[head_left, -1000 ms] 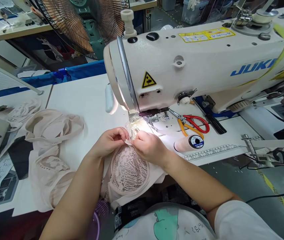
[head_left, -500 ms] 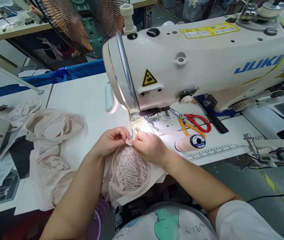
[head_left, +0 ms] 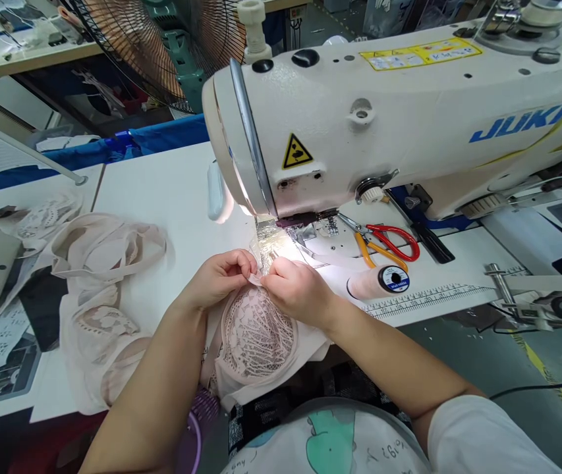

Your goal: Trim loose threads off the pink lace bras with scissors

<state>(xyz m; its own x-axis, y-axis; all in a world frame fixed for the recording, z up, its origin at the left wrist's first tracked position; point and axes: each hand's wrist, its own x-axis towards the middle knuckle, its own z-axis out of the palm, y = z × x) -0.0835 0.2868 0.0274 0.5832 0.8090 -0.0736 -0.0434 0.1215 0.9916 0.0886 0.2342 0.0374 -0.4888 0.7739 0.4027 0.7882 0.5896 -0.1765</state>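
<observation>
A pale pink lace bra (head_left: 259, 336) hangs over the table's front edge, its lace cup facing up. My left hand (head_left: 224, 276) pinches the top edge of the bra between thumb and fingers. Close beside it, my right hand (head_left: 298, 289) is closed on the same edge, the fingertips nearly meeting. Both hands are just in front of the lit needle area of a white sewing machine (head_left: 384, 118). The fingers hide the exact spot being gripped.
Right of the hands lie a pink thread spool (head_left: 372, 283), red-handled scissors (head_left: 394, 240) and an orange-handled tool (head_left: 377, 250). More bras (head_left: 105, 296) are piled on the left. Behind the table stands a fan (head_left: 176, 52). A purple basket (head_left: 194, 428) is below.
The hands and the bra have hardly moved. The view has shifted very slightly, so the machine appears a little farther right.
</observation>
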